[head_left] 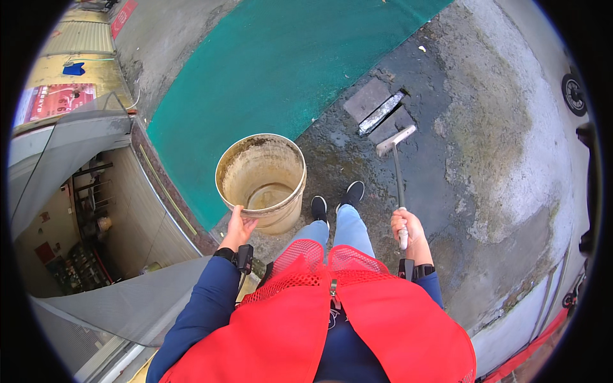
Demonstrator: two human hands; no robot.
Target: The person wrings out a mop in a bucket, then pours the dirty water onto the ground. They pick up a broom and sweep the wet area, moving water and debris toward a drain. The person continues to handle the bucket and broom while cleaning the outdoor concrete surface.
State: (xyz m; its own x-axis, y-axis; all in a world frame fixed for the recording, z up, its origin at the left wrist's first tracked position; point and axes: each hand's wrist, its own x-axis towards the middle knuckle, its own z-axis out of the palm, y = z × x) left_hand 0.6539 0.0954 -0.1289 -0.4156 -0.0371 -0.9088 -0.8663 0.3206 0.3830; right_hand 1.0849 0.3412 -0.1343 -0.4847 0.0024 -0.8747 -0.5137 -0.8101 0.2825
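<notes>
My left hand [241, 229] grips the near rim of a large, stained plastic bucket [282, 213]. A little murky residue shows at the bucket's bottom, and its mouth faces up towards me. In my right hand [407, 229] is the white grip of a long-handled scrub brush [398, 174]. The pale brush head [395, 140] points away from me, beside a drain opening. Two dark slabs flank that opening, the farther slab [368, 100] and the nearer slab [392, 124]. Between them lies a shiny wet strip [381, 113].
A green mat [239, 86] spreads over the ground ahead and to the left. Wet, rough concrete [426, 191] lies to the right. A doorway with a mesh curtain [124, 297] opens at the left. Vehicle parts, including a wheel [573, 95], stand at the far right.
</notes>
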